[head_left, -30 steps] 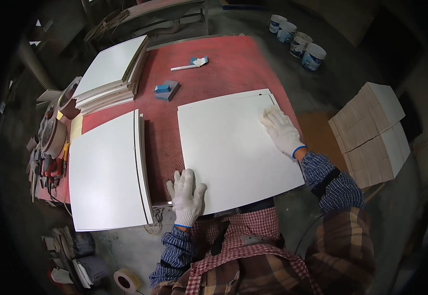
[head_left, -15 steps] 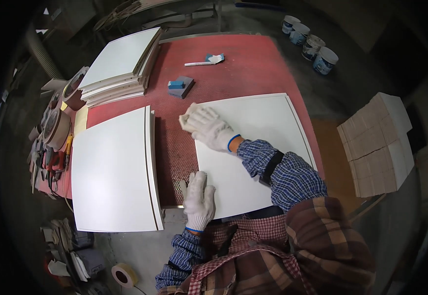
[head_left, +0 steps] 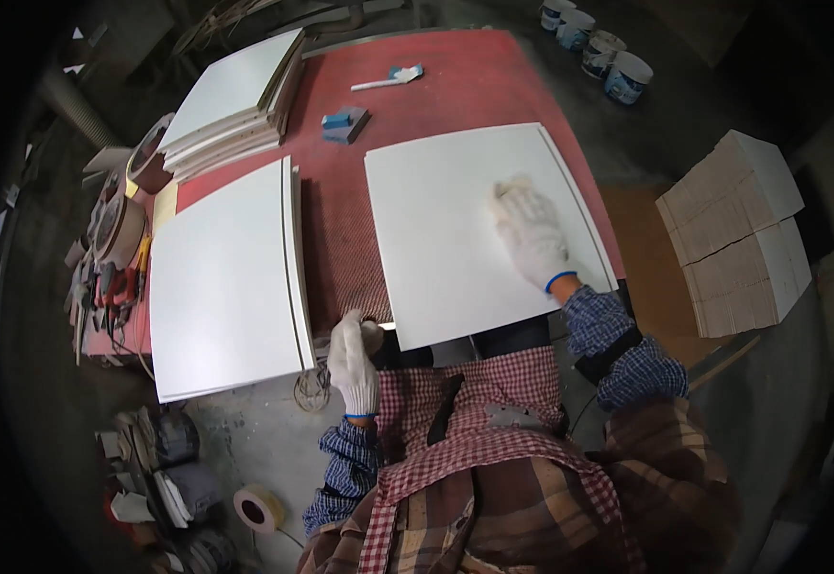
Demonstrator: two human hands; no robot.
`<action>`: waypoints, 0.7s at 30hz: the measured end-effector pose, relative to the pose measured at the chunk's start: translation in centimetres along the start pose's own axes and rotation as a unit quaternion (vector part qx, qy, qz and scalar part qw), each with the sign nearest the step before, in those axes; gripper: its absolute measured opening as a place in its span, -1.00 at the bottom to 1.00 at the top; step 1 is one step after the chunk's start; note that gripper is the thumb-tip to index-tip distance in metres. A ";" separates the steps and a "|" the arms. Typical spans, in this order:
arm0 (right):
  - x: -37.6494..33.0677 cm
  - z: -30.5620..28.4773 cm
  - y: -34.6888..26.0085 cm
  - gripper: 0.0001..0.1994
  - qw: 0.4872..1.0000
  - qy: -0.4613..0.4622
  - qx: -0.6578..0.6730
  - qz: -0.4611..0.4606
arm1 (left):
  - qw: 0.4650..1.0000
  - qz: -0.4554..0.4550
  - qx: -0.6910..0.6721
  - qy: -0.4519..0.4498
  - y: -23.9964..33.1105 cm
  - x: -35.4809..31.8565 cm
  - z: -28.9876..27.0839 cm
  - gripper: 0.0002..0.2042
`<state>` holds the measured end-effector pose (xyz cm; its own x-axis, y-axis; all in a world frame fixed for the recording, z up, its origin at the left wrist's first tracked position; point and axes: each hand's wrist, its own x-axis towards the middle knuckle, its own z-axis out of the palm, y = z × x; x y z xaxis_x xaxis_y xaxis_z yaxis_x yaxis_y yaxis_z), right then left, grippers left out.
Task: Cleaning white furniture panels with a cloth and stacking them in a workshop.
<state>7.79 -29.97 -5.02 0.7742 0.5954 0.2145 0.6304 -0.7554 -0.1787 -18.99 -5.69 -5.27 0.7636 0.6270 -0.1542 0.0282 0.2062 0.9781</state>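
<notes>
White panel: a flat square board (head_left: 474, 225) lying on the red worktable (head_left: 455, 81), its near edge hanging over the table's 6 o'clock side, toward the person's apron.
Right hand: gloved, (head_left: 530, 232) fingers spread flat on the panel's face, pressing rather than gripping. Half a second ago it lay at the panel's far-left corner, about 10 o'clock; a second ago at the far-right corner. Now it rests right of centre, near 3 o'clock.
Left hand: gloved, (head_left: 354, 352) at the panel's near-left corner, 7 o'clock, fingers curled at the edge; whether they actually pinch the corner I cannot tell.
Meaning of the change: the palm is travelling across the surface while the other hand steadies the corner, which reads as wiping or feeling the face.
Neighbours: a second white panel (head_left: 225, 277) at 9 o'clock, a stack of panels (head_left: 230, 96) at 11 o'clock, a blue sanding block (head_left: 344, 122) at 12 o'clock.
</notes>
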 end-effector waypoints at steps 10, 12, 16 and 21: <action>-6.6 3.9 -20.1 -0.45 0.974 -0.030 0.082 -0.208 | 0.897 -0.264 -0.310 -0.172 -4.6 1.3 -1.8 -0.09; -7.5 4.2 -18.7 -0.45 0.964 -0.008 0.130 -0.233 | 0.942 -0.220 -0.254 0.002 -1.6 0.5 1.6 -0.10; -7.3 1.8 -9.3 -0.45 0.990 -0.022 0.015 -0.138 | 0.946 -0.241 -0.183 -0.119 -1.7 1.0 0.8 -0.16; -7.1 2.1 2.0 -0.45 0.988 0.111 -0.027 0.101 | 0.980 -0.156 -0.056 -0.109 -0.8 1.8 3.9 -0.31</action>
<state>3.65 -35.15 -8.88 0.8492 0.3605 0.3858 0.4551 -0.8702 -0.1886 -15.15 -7.63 -5.79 0.8489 0.3476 -0.3982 0.2209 0.4511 0.8647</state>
